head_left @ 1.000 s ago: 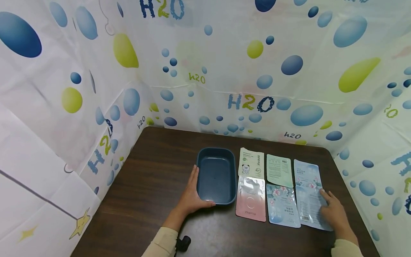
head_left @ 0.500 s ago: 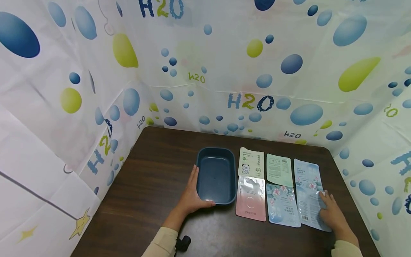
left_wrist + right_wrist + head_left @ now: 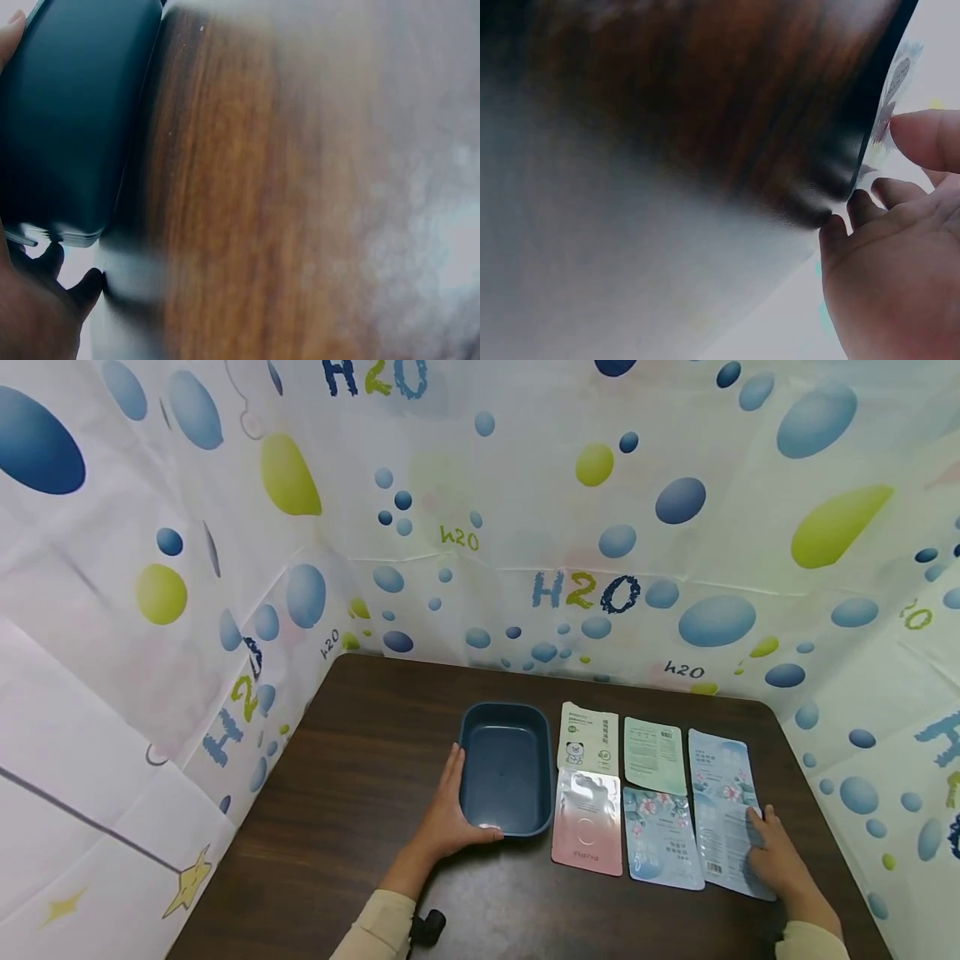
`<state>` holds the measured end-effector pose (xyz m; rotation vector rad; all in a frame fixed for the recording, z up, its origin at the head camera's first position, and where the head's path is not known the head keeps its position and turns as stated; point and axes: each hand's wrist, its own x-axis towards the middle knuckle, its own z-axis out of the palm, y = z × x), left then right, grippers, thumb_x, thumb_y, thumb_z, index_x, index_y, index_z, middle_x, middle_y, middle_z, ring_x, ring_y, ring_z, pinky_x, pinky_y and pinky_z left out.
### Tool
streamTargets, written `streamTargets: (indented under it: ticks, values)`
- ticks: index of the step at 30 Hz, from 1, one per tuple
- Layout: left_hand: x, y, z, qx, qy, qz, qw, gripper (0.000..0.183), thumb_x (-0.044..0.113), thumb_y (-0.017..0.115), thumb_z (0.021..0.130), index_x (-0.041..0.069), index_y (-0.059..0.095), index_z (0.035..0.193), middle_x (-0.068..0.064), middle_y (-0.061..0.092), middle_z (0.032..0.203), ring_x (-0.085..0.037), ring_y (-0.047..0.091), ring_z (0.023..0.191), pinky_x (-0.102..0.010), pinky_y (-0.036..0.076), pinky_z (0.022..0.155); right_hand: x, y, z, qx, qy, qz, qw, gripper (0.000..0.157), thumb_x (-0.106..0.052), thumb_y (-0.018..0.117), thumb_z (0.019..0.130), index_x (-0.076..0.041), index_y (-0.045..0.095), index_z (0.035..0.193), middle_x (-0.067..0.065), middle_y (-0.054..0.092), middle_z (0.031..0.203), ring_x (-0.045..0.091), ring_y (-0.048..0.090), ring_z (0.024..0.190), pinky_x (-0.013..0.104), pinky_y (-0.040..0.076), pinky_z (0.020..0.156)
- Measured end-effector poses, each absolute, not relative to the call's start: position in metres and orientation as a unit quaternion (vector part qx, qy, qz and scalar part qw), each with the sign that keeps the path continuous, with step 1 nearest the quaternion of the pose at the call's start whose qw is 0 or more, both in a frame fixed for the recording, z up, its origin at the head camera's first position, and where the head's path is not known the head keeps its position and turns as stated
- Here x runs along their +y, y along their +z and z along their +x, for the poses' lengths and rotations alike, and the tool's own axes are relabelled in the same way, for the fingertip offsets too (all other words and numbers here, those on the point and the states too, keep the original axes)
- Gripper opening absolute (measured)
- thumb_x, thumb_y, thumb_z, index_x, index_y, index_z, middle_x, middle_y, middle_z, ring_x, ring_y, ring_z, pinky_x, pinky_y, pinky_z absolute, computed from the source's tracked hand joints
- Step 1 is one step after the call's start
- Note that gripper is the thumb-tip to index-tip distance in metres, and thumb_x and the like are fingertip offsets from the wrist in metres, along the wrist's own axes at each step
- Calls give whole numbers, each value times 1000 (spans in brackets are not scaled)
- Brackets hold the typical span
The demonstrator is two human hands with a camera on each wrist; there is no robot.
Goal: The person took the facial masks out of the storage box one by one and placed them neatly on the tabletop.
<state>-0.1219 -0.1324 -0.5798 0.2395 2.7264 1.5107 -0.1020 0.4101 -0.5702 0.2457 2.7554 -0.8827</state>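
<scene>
A dark blue rectangular plastic basin stands on the table. My left hand grips its near left corner, fingers along the left wall and thumb across the front. In the left wrist view the basin's outer wall fills the upper left. To its right, several flat sachets lie in columns. My right hand rests at the right edge of a light blue sachet printed with small text, fingertips overlapping it. Above that lies a blue floral sachet. The right wrist view shows the right hand's fingertips low against the tabletop.
A cream sachet with a bear, a pink one, a pale green one and another blue floral one lie between basin and right hand. The brown table meets patterned white curtains behind and at the sides.
My right hand's fingertips have shifted slightly at the blue sachet's edge. The head view has tilted a little. My left hand keeps its place on the basin.
</scene>
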Motion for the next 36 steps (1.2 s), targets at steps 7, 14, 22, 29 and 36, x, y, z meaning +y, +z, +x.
streamTargets:
  ticks: [7, 14, 22, 29, 36]
  values:
    - [-135, -578, -122, 869, 486, 95, 3, 146, 53, 98, 56, 19, 8, 166, -3, 0, 175, -39, 16, 158, -71, 32, 114, 405, -563, -101, 928, -330, 144, 90, 69, -1, 33, 96, 6, 5, 159, 32, -18, 163, 59, -11, 149, 75, 3, 117]
    - [-141, -573, -120, 841, 533, 91, 20, 110, 33, 84, 83, 24, 13, 166, -6, -8, 174, -44, 9, 158, -76, 25, 113, 388, -548, -100, 907, -362, 215, 3, 64, -15, 38, 104, -3, 15, 162, 26, 5, 169, 52, 4, 155, 71, 11, 121]
    - [-140, -559, -129, 841, 537, 66, -28, 77, 39, 63, 99, 13, 27, 163, -7, 9, 174, -38, 12, 159, -73, 20, 119, 365, -520, -107, 877, -415, 224, -89, 60, -22, 42, 106, -11, 25, 163, 17, 23, 169, 43, 19, 156, 63, 18, 124]
    - [-139, -520, -144, 887, 441, 107, -86, 71, 42, 60, 100, 8, 37, 158, -12, 31, 168, -33, 22, 158, -66, 21, 122, 343, -494, -114, 845, -467, 236, -107, 60, -33, 42, 107, -24, 24, 164, 1, 21, 171, 33, 22, 158, 57, 23, 125]
    - [-132, -485, -153, 924, 322, 164, -123, 70, 47, 54, 102, 7, 40, 157, -15, 34, 166, -33, 23, 158, -58, 18, 127, 308, -463, -126, 871, -440, 164, -147, 58, -34, 43, 108, -20, 29, 162, 8, 26, 170, 37, 20, 158, 62, 18, 125]
